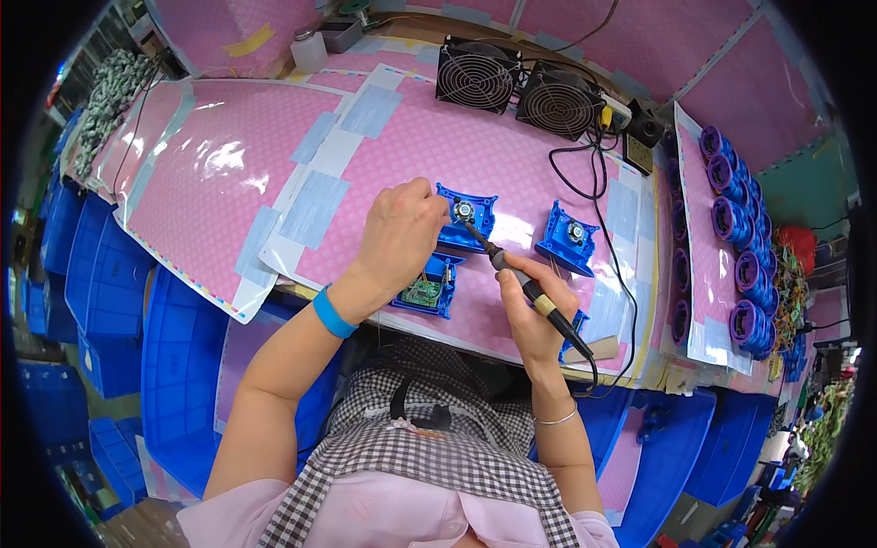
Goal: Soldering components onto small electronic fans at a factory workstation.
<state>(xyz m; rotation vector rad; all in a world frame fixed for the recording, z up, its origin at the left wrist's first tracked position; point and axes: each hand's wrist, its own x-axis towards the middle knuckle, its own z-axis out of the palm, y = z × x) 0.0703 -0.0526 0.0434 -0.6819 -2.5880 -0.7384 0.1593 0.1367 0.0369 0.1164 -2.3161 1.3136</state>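
Blue shell just right of left hand, the nearer; it's bunched, on what cannot tell. Right hand, near-right, grips iron slanting far-left over shell.

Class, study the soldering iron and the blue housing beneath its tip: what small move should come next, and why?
Probably a slight right-hand adjustment of the soldering iron: its tip is at the round silver part in the blue housing, the left hand is at the edge, and contact is unclear.

Blue plastic casings lie near two bare hands on a pink-covered table, black fans beyond.
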